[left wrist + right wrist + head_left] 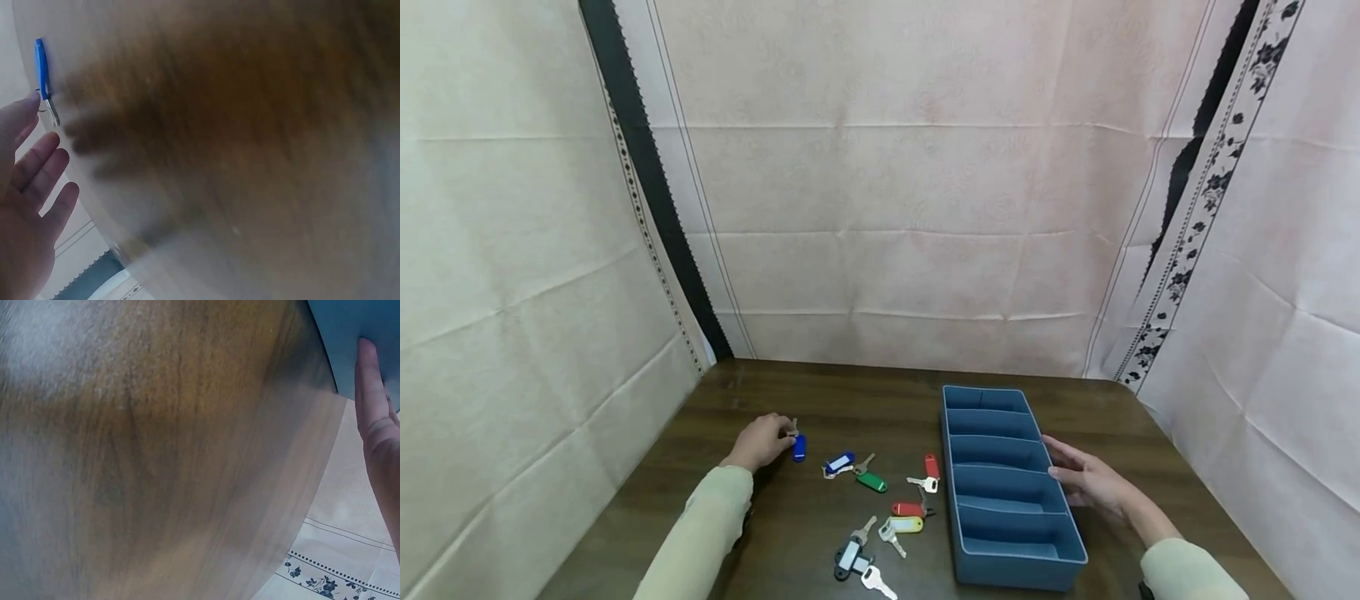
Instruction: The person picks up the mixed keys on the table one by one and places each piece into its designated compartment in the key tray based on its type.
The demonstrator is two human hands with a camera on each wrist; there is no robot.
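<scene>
The left hand's (763, 442) thumb and forefinger appear to pinch the blue tag (799, 447) where its ring meets the key, the other fingers loose and spread. The tag lies just right of those fingertips, toward the left of the bench (790, 533), its long axis running roughly toward and away from the person, key end farther off; whether it is lifted is hard to tell. Farther right come another blue tag (839, 460) and a green tag (871, 482), then red tags and a yellow tag (906, 524) beside the tray (1018, 575). The tray stands well apart from the pinched tag, long axis also running away from the person; the right hand (1090, 479), gripping nothing, rests straight fingers against its right wall.
</scene>
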